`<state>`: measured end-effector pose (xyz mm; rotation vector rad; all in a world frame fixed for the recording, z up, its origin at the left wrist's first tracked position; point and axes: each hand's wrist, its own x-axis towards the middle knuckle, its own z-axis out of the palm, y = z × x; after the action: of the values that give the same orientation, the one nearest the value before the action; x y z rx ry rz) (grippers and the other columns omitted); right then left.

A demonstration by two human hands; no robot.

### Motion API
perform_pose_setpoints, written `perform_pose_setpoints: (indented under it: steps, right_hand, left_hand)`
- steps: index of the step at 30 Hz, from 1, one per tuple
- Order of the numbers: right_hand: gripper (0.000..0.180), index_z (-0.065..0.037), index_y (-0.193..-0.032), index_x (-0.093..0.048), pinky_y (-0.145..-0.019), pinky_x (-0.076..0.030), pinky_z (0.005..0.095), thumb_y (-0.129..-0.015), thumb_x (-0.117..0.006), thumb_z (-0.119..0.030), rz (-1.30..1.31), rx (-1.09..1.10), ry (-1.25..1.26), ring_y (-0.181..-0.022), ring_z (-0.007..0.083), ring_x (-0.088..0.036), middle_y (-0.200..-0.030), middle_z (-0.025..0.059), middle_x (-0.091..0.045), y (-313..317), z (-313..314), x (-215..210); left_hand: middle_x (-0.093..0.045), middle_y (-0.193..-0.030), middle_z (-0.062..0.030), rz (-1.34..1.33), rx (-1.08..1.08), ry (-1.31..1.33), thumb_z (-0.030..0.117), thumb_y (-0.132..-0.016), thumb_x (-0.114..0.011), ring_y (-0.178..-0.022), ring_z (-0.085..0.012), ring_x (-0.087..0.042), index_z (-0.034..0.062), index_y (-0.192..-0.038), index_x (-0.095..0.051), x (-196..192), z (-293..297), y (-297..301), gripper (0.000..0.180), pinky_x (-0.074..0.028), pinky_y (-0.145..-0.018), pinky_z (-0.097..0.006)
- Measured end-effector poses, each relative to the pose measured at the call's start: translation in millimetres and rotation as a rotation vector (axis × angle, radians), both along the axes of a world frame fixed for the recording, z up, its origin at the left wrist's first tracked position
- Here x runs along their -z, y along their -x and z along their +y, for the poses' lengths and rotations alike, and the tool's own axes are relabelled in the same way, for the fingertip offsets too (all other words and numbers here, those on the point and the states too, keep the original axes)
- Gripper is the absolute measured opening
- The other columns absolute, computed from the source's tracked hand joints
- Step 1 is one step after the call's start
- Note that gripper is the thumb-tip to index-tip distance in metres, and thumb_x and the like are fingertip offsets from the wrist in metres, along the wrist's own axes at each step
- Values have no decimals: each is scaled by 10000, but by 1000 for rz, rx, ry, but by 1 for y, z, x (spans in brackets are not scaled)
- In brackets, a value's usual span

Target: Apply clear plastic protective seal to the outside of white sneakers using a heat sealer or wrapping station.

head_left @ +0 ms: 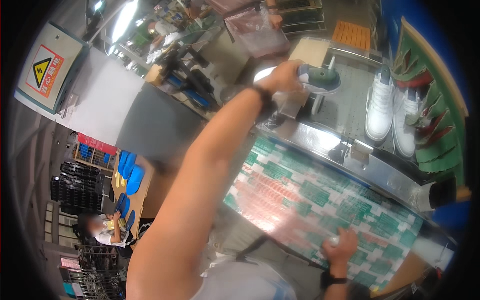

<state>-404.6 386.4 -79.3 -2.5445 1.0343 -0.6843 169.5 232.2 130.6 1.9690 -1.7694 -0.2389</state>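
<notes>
My left arm reaches up across the view, and my left hand (285,77) is closed on a white and grey sneaker (331,91). A green shoe last (322,76) fills the sneaker's opening. It is over the near end of a metal conveyor bed (345,107). Lower right, my right hand (344,246) is closed around a small whitish thing (332,241), too blurred to name. That hand is over a worktop covered in green, white and pink printed sheet (310,200). A dark band circles each wrist.
Two white laced sneakers (380,107) stand on the conveyor bed, beside green curtain strips (440,145). A shiny metal rail (320,132) runs between bed and worktop. An electrical box (50,67) is upper left. A seated person (112,232) is at a table with blue pieces.
</notes>
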Motion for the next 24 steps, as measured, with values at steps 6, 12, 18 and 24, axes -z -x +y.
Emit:
perform_pose_setpoints:
  steps: [6,12,18,24]
  right_hand:
    - [583,-87,-1142,-774,-819,-566,514,-659,-909,-386,-16,34,31,-947,409,-688,-1054,172,-677,0,1,-5]
    - [558,-102,-1112,-780,-739,-535,435,-701,-921,-451,-118,-17,-14,-847,319,-677,-997,120,-676,-10,-14,-26]
    - [503,-114,-1052,-751,-748,-520,402,-752,-886,-495,-140,21,-77,-822,272,-653,-968,91,-656,-1,-13,-25]
    - [482,-132,-987,-717,-786,-526,380,-768,-876,-532,-170,32,-55,-840,261,-654,-954,75,-641,1,-17,-24]
  left_hand:
    - [-516,-1540,-412,-606,-394,50,81,-839,-745,-1496,-575,-446,-164,-1467,-550,57,-70,29,702,-339,-1234,-719]
    - [-603,-1484,-412,99,37,-33,462,-913,-881,-1432,-521,-571,-184,-1603,-396,58,-121,176,1063,-443,-1242,-509]
    - [-823,-1012,-245,-92,227,-248,710,-891,-836,-946,-336,-807,-157,-1228,-735,119,-224,211,935,-621,-877,-459]
    - [-785,-974,-125,431,-213,-337,727,-900,-795,-872,-216,-713,-36,-1107,-806,71,-200,213,790,-550,-794,-357]
